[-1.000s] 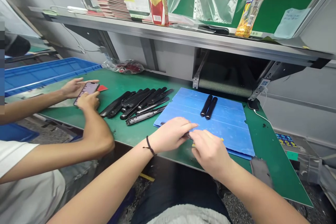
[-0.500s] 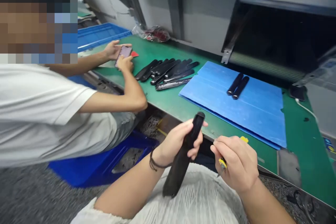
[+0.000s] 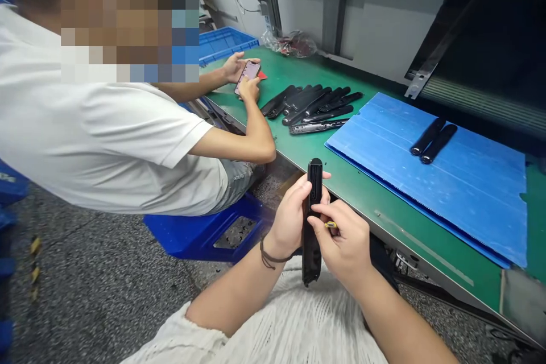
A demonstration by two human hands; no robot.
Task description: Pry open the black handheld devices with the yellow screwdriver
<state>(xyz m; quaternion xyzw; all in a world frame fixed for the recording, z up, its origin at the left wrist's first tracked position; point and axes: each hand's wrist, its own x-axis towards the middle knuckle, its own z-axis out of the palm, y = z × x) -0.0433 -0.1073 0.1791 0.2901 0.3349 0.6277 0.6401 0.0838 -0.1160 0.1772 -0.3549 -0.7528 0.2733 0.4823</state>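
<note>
My left hand (image 3: 292, 219) is closed around a long black plastic shell (image 3: 314, 182), held upright over my lap with its grooved side towards me. My right hand (image 3: 347, 236) is closed on a small yellow tool (image 3: 331, 224), mostly hidden in the fingers. The thumb and index fingertips of that hand come up to the shell's side, at mid-length. Whether they pinch something tiny there I cannot tell. Two similar black shells (image 3: 433, 139) lie side by side on a blue plastic sheet (image 3: 384, 125) to the right.
Several black shells (image 3: 311, 105) are heaped on the green table (image 3: 362, 173). At left a co-worker (image 3: 140, 131) sits on a blue stool (image 3: 191, 233), handling a phone (image 3: 247, 75). Behind are a blue crate (image 3: 226, 42) and a plastic bag (image 3: 294, 44). A dark machine opening (image 3: 490, 40) stands at the back right.
My right hand has moved left to the shell, which has turned more upright in my left hand. The view has swung right-to-left across the table, showing more of the co-worker.
</note>
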